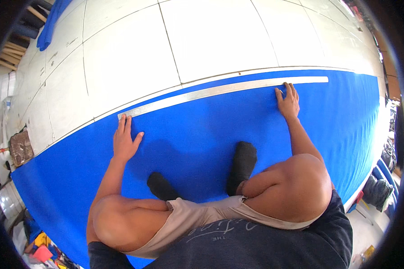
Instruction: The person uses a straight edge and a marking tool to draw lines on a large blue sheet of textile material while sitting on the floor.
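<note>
A long, straight metal ruler [213, 93] lies across a wide sheet of blue fabric [202, 130], close to the fabric's far edge. My left hand [126, 142] rests at the ruler's left end, fingertips pressing on it and thumb spread out on the fabric. Toward the ruler's right end, the fingertips of my right hand [289, 104] touch its near edge, with the thumb apart. A small pale spot shows beside that thumb, too small to make out. Neither hand is wrapped around the ruler.
I squat on the fabric, my dark-socked feet [242, 163] between my hands. Pale tiled floor [211, 40] stretches beyond the far edge. A brown block [21, 148] sits at the fabric's left corner. Fabric rolls [24, 29] lie far left; a dark bag [376, 193] stands at right.
</note>
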`<act>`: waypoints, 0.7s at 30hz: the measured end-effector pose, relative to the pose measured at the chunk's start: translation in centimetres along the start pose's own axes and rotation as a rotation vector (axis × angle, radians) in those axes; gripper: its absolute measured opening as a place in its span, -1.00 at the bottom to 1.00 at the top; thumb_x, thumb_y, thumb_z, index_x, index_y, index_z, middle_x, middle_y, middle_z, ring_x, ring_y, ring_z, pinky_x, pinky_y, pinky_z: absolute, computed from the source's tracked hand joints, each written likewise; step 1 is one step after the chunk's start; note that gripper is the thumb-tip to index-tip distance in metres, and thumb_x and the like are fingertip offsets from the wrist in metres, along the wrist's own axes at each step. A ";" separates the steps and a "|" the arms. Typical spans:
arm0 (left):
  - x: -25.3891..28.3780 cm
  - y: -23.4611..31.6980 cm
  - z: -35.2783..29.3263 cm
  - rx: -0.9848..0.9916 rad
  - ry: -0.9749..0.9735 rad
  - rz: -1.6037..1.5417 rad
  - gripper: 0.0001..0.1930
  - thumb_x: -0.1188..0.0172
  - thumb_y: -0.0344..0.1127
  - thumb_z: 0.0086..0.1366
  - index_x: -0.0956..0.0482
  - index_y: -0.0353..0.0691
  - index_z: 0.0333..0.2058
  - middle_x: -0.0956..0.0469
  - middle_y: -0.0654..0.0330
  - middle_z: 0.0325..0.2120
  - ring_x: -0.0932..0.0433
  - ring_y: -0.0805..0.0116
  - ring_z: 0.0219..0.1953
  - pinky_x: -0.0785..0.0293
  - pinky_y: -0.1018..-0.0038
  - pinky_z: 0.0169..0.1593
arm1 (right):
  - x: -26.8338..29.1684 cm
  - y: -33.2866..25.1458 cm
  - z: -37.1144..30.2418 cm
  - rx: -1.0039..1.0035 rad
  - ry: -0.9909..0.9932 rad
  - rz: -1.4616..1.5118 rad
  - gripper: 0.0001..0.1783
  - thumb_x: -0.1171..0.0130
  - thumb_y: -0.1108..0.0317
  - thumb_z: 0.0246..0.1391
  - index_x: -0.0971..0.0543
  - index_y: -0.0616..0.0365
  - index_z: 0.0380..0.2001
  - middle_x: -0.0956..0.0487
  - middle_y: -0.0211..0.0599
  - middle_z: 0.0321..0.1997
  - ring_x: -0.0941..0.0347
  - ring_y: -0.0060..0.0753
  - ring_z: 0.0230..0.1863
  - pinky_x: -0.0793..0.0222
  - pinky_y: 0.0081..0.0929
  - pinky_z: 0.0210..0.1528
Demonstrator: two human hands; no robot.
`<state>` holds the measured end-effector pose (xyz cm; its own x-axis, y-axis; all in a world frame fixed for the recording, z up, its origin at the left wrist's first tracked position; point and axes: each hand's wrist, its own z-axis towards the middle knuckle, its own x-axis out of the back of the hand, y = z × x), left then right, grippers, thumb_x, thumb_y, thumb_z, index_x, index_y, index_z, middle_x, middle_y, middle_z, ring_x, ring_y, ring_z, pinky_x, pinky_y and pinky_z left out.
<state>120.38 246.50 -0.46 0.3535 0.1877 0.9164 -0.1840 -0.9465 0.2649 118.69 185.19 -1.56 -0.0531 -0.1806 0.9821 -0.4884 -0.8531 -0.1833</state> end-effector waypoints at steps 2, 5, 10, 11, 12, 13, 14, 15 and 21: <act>0.0 0.3 0.1 0.011 -0.003 -0.002 -0.16 -0.28 0.00 0.29 -0.16 -0.33 0.39 -0.03 -0.17 0.45 -0.09 -0.17 0.45 -0.13 0.03 0.40 | 0.1 0.4 0.2 -0.006 -0.007 -0.026 -0.29 -0.14 -0.15 0.23 -0.39 0.00 0.33 -0.29 -0.05 0.46 -0.15 0.12 0.46 -0.18 -0.05 0.42; -0.3 0.9 0.2 0.000 0.002 -0.012 -0.17 -0.27 -0.01 0.30 -0.16 -0.32 0.39 -0.03 -0.16 0.45 -0.08 -0.16 0.46 -0.13 0.03 0.40 | 0.4 1.1 0.6 0.018 -0.005 -0.041 -0.27 -0.13 -0.16 0.24 -0.38 0.00 0.34 -0.28 -0.03 0.46 -0.14 0.13 0.47 -0.17 -0.05 0.43; -0.3 0.2 -0.6 0.008 0.000 -0.001 -0.17 -0.26 -0.02 0.31 -0.15 -0.33 0.40 -0.04 -0.16 0.45 -0.08 -0.18 0.45 -0.10 -0.02 0.41 | -0.3 0.1 0.2 0.001 -0.004 -0.021 -0.28 -0.13 -0.15 0.24 -0.38 0.00 0.34 -0.27 -0.03 0.47 -0.14 0.14 0.47 -0.17 -0.04 0.42; -0.3 0.1 -0.6 0.008 0.007 -0.012 -0.17 -0.27 -0.02 0.30 -0.15 -0.33 0.39 -0.04 -0.16 0.44 -0.08 -0.18 0.45 -0.09 -0.02 0.41 | -0.2 0.0 0.2 -0.005 -0.004 -0.020 -0.28 -0.13 -0.14 0.24 -0.38 0.00 0.34 -0.27 -0.03 0.47 -0.14 0.14 0.47 -0.18 -0.03 0.42; -0.2 0.0 -0.7 0.008 0.014 -0.023 -0.17 -0.27 -0.02 0.30 -0.16 -0.33 0.39 -0.05 -0.16 0.44 -0.09 -0.18 0.45 -0.09 -0.03 0.41 | -0.3 -0.2 0.2 0.004 -0.002 -0.013 -0.29 -0.13 -0.14 0.24 -0.38 0.00 0.34 -0.27 -0.03 0.47 -0.14 0.14 0.47 -0.18 -0.03 0.42; -0.4 0.2 -0.5 0.004 0.022 -0.040 -0.17 -0.27 -0.02 0.30 -0.16 -0.34 0.39 -0.05 -0.17 0.44 -0.09 -0.19 0.45 -0.08 -0.04 0.41 | -0.2 0.1 0.3 0.012 0.004 -0.012 -0.29 -0.13 -0.13 0.24 -0.38 0.00 0.34 -0.27 -0.03 0.47 -0.14 0.14 0.47 -0.18 -0.04 0.42; -0.4 0.3 -0.5 0.005 0.020 -0.041 -0.17 -0.27 -0.03 0.30 -0.16 -0.34 0.39 -0.05 -0.17 0.44 -0.09 -0.19 0.45 -0.09 -0.03 0.41 | -0.3 0.3 0.4 0.021 0.010 -0.011 -0.29 -0.13 -0.13 0.25 -0.38 0.00 0.34 -0.27 -0.03 0.46 -0.14 0.14 0.47 -0.18 -0.04 0.42; -0.4 0.3 -0.5 0.006 0.017 -0.042 -0.17 -0.28 -0.03 0.29 -0.16 -0.34 0.39 -0.06 -0.17 0.44 -0.09 -0.20 0.45 -0.09 -0.03 0.41 | -0.4 0.5 0.4 0.030 0.010 -0.009 -0.30 -0.13 -0.12 0.25 -0.38 0.00 0.34 -0.27 -0.03 0.46 -0.14 0.15 0.47 -0.18 -0.04 0.42; -0.9 0.6 0.5 -0.007 0.023 -0.063 -0.16 -0.30 -0.07 0.27 -0.16 -0.34 0.39 -0.07 -0.17 0.43 -0.10 -0.20 0.44 -0.13 0.02 0.39 | -0.5 2.1 0.6 0.068 0.035 -0.027 -0.29 -0.13 -0.11 0.25 -0.37 0.05 0.33 -0.28 -0.01 0.46 -0.14 0.19 0.46 -0.16 -0.02 0.43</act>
<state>120.41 245.62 -1.26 0.3432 0.2526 0.9046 -0.1686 -0.9309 0.3240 118.24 183.22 -2.45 -0.0719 -0.1411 0.9874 -0.4297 -0.8890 -0.1583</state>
